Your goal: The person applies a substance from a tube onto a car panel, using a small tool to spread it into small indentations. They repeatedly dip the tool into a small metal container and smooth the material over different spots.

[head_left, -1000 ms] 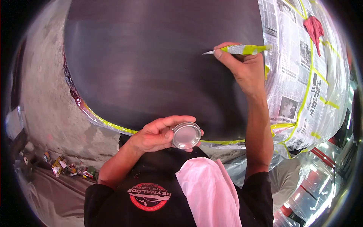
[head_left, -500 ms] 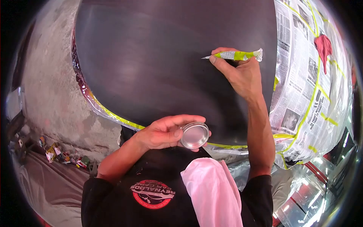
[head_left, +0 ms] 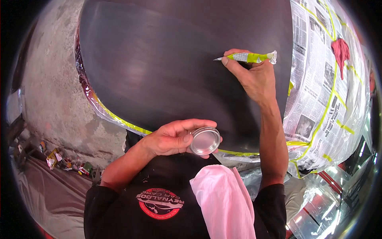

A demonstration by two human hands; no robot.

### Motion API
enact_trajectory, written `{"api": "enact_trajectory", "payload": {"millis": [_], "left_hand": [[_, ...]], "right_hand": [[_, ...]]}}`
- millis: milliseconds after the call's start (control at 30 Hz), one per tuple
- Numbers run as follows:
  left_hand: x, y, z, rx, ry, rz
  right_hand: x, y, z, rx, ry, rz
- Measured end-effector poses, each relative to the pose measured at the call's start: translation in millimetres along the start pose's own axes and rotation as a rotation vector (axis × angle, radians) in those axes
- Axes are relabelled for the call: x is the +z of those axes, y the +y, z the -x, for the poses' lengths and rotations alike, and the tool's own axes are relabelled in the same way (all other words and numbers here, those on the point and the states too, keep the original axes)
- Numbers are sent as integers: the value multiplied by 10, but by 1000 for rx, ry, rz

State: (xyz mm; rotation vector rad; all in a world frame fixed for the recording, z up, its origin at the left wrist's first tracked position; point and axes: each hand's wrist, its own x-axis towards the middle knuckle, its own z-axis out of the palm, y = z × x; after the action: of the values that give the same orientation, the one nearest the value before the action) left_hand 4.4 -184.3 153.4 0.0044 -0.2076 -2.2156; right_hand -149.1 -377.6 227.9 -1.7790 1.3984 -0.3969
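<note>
My left hand [head_left: 171, 137] is closed around a small round clear jar [head_left: 205, 140], its wide mouth facing up toward me. The jar is over the near edge of a large dark, matte car panel [head_left: 159, 63]. Farther out over the panel, my right hand [head_left: 254, 73] pinches a slim pointed tool [head_left: 246, 57] like a pen. Newspaper and yellow-green tape wrap the tool, and crumpled clear plastic covers its back end. Its thin tip points left, close over the dark surface. My lower right fingers are partly hidden behind the hand.
Yellow tape [head_left: 119, 118] lines the panel's near left edge. Taped newspaper [head_left: 308, 87] and clear plastic cover the right side, with a red cloth [head_left: 341, 55] on top. A pink cloth [head_left: 223, 195] hangs over my black shirt. Small clutter [head_left: 67, 163] lies at lower left.
The tool's tip has shifted very slightly right. Both hands keep nearly the same pose and grip.
</note>
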Motion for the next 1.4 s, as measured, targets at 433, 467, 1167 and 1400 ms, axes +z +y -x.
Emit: {"api": "enact_trajectory", "payload": {"millis": [433,467,1167,1400], "left_hand": [[-26,10,-16,26,-15,-19],[-24,15,-14,27,-16,-18],[66,127,26,100,-7,-85],[111,-10,-20,1,-28,-92]], "right_hand": [[-49,21,-10,11,-22,-79],[-98,-1,15,11,-22,-77],[-21,-327,1427,-421,-26,32],[-126,-337,1718,-387,-6,21]]}}
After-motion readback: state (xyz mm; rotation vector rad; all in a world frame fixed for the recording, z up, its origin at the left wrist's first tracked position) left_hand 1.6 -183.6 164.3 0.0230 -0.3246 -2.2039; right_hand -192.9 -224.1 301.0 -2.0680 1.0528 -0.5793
